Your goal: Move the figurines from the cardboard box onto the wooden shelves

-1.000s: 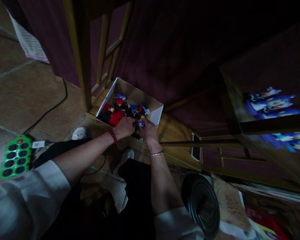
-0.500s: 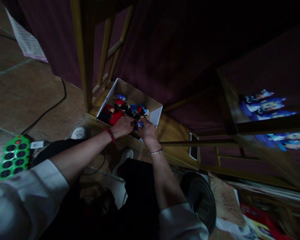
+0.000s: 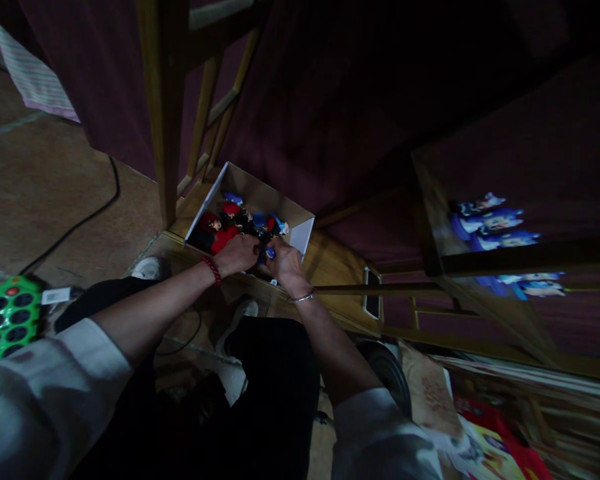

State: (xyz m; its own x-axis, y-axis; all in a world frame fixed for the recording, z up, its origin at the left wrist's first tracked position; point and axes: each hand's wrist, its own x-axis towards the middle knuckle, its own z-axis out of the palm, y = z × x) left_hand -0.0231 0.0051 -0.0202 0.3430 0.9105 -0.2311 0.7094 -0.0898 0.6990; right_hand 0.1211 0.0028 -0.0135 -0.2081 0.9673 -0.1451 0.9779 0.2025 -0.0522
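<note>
A cardboard box (image 3: 266,191) with white outer sides holds several small figurines with red, black and blue parts. One of them, a red figurine (image 3: 223,239), lies near the box's left side. Over the box's near edge, my right hand (image 3: 286,264) has its fingers closed on a small blue-topped figurine (image 3: 271,253). Close beside it, my left hand (image 3: 239,253) is closed too, its fingertips hidden in shadow. What it grips, if anything, does not show.
The box sits on a low wooden shelf (image 3: 337,267) with upright posts. Several blue-haired figurines (image 3: 500,223) stand on a shelf at right. A green power strip (image 3: 7,317) and black cable lie on the floor at left. A dark round bin (image 3: 387,370) stands lower right.
The view has shifted, so the scene sits slightly further left. Both hands stay close together over the box, with the blue-topped figurine still at the right fingers.
</note>
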